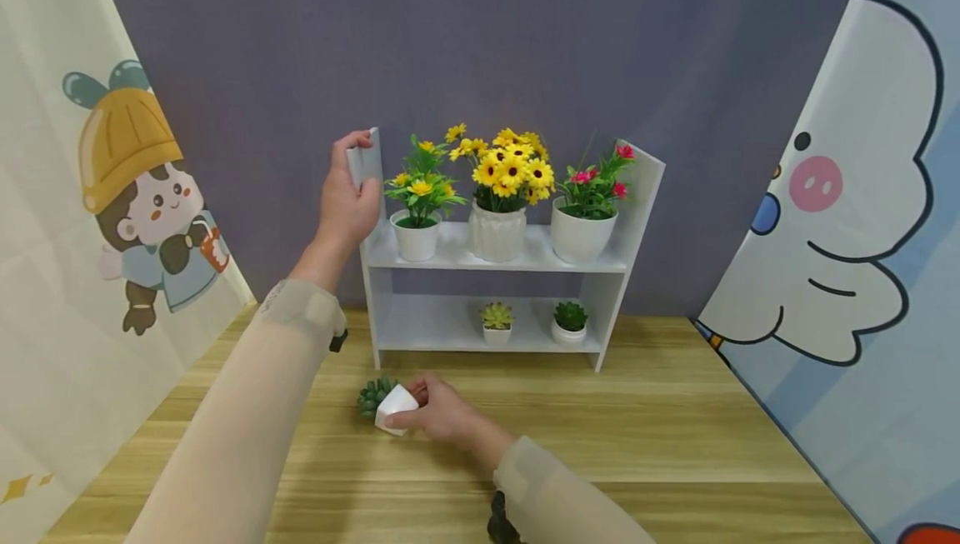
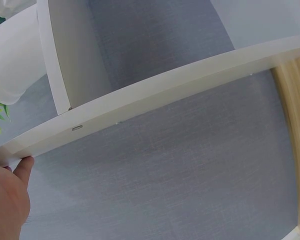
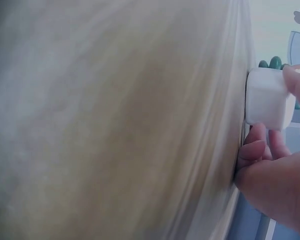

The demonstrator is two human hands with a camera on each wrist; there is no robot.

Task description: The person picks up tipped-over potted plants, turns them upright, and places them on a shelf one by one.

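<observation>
Left hand: the left hand (image 1: 347,202) wraps the top of the shelf's left side panel (image 1: 367,162), fingers (image 1: 354,142) curled over its edge and clamped on it, thumb side toward the person; this looks like a steadying hold so the shelf (image 1: 495,259) stays put.
Shelf: a small white two-tier unit standing at 12 o'clock on the wooden worktop (image 1: 675,436), back against the grey cloth.
Upper tier: three white pots in a row, yellow flowers (image 1: 418,194), sunflowers (image 1: 506,173), pink flowers (image 1: 596,182), standing upright and close together.
Lower tier: two little succulents (image 1: 497,321) and (image 1: 570,321) sit right of centre, leaving the left part of that tier bare.
Succulent pot: a third small succulent pot (image 1: 390,406) lies tipped on its side on the worktop, at 6 o'clock from the shelf, leaves pointing left.
Right hand: the right hand (image 1: 442,412) rests low on the worktop, fingers (image 3: 270,145) pinching the pot's white body.
</observation>
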